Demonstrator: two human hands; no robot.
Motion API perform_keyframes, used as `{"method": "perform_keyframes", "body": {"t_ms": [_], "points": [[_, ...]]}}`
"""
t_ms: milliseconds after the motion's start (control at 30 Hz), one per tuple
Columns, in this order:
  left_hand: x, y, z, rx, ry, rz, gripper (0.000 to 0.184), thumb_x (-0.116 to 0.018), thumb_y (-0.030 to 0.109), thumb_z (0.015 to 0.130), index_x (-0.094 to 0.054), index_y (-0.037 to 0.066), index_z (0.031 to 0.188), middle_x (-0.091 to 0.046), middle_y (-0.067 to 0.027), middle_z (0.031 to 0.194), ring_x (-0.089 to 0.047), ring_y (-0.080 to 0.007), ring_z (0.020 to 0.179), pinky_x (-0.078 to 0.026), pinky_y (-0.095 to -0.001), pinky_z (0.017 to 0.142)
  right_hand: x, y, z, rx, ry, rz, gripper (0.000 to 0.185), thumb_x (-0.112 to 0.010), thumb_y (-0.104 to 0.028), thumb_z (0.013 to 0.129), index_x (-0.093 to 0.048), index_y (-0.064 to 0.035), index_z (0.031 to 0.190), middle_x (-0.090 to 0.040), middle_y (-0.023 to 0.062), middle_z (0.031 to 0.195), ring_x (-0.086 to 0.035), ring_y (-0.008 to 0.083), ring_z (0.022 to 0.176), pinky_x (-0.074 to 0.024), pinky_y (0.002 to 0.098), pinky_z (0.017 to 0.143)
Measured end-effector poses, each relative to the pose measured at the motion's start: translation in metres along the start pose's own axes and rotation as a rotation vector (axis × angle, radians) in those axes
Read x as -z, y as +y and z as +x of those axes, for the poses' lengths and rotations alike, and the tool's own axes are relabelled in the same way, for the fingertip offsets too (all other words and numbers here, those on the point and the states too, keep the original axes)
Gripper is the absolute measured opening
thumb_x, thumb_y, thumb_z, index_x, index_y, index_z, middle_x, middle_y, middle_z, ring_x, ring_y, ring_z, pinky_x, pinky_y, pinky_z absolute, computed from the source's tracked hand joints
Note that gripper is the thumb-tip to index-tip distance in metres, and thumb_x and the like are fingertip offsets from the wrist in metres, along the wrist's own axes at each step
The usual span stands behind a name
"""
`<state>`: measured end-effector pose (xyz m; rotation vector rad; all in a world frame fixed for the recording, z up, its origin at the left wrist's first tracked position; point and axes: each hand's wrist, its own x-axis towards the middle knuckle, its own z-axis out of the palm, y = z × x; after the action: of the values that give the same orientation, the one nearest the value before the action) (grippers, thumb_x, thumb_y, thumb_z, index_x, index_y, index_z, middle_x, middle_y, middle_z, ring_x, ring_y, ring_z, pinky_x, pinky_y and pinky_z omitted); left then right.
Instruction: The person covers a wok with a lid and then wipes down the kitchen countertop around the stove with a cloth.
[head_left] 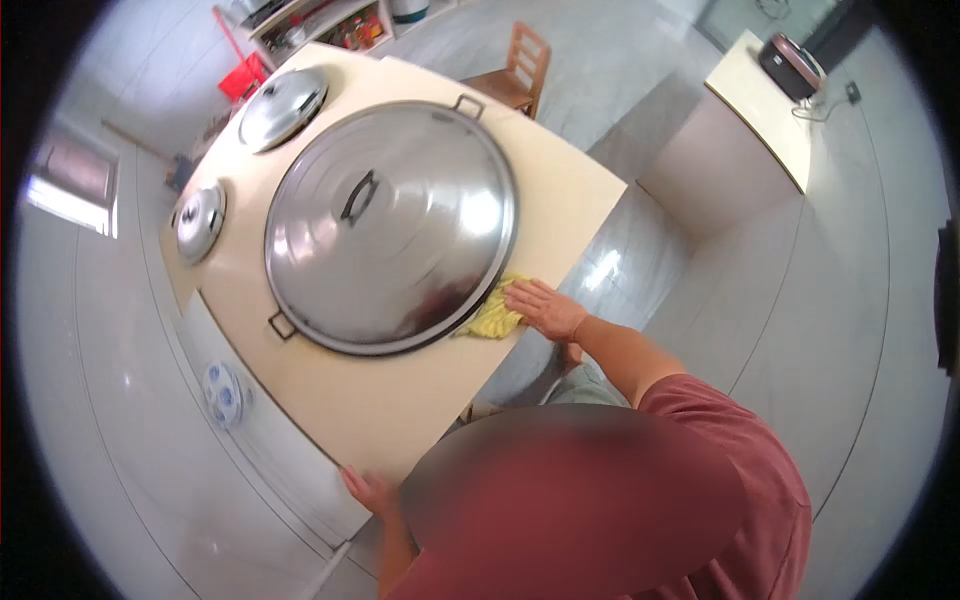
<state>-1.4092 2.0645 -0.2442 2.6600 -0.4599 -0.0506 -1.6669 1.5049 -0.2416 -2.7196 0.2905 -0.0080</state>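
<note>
My right hand (543,308) lies on a yellow cloth (493,316) at the near right rim of a very large round metal lid (400,240). The hand presses the cloth onto the cream countertop (370,395), with its fingers stretched out. The lid has a dark handle in its middle and covers a wide pan with two side loops. At the counter's lower left edge is my left hand (369,490), its fingers apart and holding nothing.
Two smaller lidded pots (284,108) (201,222) stand at the counter's far left. A wooden chair (518,75) is behind the counter. A cooker (792,66) sits on a side counter (765,120). A red dustpan (243,78) is near the shelves.
</note>
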Motion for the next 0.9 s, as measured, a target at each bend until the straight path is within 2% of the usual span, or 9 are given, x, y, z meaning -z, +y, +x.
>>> {"method": "perform_keyframes", "body": {"t_ms": [67,133,200,300,433,600,700,767,900], "points": [[0.005,0.035,-0.026,-0.028,-0.176,0.100,0.064,-0.066,0.019,0.100,-0.050,-0.005,0.157,-0.043,-0.0291,0.167,-0.039,-0.0472,0.155,-0.033,-0.0522,0.128,0.033,0.049,-0.020,-0.127,0.028,-0.051,0.059,-0.057,-0.024,0.109,-0.042,-0.0108,0.165,-0.029,0.0092,0.179,-0.023,0.0299,0.167,-0.0173,0.0507,0.137],[0.004,0.052,-0.038,-0.344,-0.174,0.102,0.059,-0.067,0.017,0.098,-0.055,-0.003,0.152,-0.049,-0.0277,0.162,-0.046,-0.0456,0.150,-0.039,-0.0523,0.123,0.061,0.093,-0.037,-0.198,0.044,-0.047,0.059,-0.055,-0.023,0.111,-0.041,-0.0109,0.166,-0.027,0.0090,0.180,-0.020,0.0294,0.167,-0.0166,0.0492,0.138],[0.015,0.095,-0.041,-0.325,-0.269,0.120,0.051,-0.069,0.012,0.095,-0.061,-0.002,0.144,-0.057,-0.0279,0.154,-0.052,-0.0455,0.144,-0.041,-0.0527,0.122,0.079,0.140,-0.048,-0.233,0.064,-0.096,0.062,-0.056,-0.020,0.109,-0.039,-0.0106,0.168,-0.026,0.0089,0.180,-0.019,0.0288,0.168,-0.0169,0.0471,0.138],[0.030,0.144,-0.027,-0.146,-0.273,0.229,0.057,-0.072,0.007,0.099,-0.057,0.005,0.154,-0.051,-0.0261,0.159,-0.057,-0.0387,0.140,-0.048,-0.0487,0.117,0.103,0.197,-0.052,-0.312,-0.010,-0.141,0.065,-0.057,-0.016,0.106,-0.038,-0.0102,0.168,-0.024,0.0090,0.181,-0.018,0.0284,0.168,-0.0180,0.0473,0.138],[-0.010,0.197,-0.016,-0.022,-0.336,-0.055,0.049,-0.071,0.010,0.103,-0.061,0.004,0.151,-0.055,-0.0251,0.154,-0.065,-0.0324,0.127,-0.059,-0.0416,0.097,0.135,0.267,-0.071,-0.335,0.105,-0.083,0.056,-0.053,-0.021,0.109,-0.044,-0.0094,0.163,-0.032,0.0122,0.177,-0.025,0.0312,0.166,-0.0214,0.0501,0.136],[-0.066,0.300,-0.030,-0.439,-0.425,-0.171,0.046,-0.070,0.014,0.104,-0.063,0.004,0.149,-0.060,-0.0221,0.150,-0.070,-0.0283,0.114,-0.060,-0.0405,0.083,0.181,0.330,-0.105,-0.896,0.079,0.323,0.044,-0.057,-0.019,0.105,-0.060,-0.0064,0.147,-0.061,0.0177,0.149,-0.056,0.0356,0.143,-0.0470,0.0506,0.117],[-0.064,0.419,-0.021,-0.664,-0.364,-0.197,0.039,-0.071,0.005,0.095,-0.069,-0.003,0.134,-0.072,-0.0209,0.122,-0.070,-0.0304,0.095,-0.059,-0.0390,0.075,0.123,0.415,-0.168,-1.078,-0.007,0.299,0.038,-0.065,-0.027,0.100,-0.072,-0.0038,0.129,-0.074,0.0204,0.125,-0.074,0.0376,0.113,-0.0604,0.0507,0.093],[-0.095,0.445,0.008,-0.696,-0.394,-0.147,0.037,-0.070,0.005,0.097,-0.070,-0.003,0.133,-0.073,-0.0219,0.123,-0.071,-0.0353,0.100,-0.059,-0.0420,0.084,0.127,0.428,-0.223,-1.463,0.421,0.790,0.039,-0.065,-0.033,0.101,-0.074,-0.0002,0.120,-0.075,0.0218,0.116,-0.076,0.0346,0.100,-0.0613,0.0488,0.086],[-0.129,0.571,0.055,-0.900,-0.394,-0.223,0.031,-0.066,0.003,0.100,-0.072,-0.004,0.129,-0.073,-0.0241,0.128,-0.071,-0.0428,0.115,-0.055,-0.0455,0.103,0.159,0.425,-0.310,-1.512,0.989,1.193,0.037,-0.065,-0.030,0.105,-0.072,0.0012,0.122,-0.075,0.0151,0.111,-0.076,0.0284,0.094,-0.0619,0.0466,0.082]]}}
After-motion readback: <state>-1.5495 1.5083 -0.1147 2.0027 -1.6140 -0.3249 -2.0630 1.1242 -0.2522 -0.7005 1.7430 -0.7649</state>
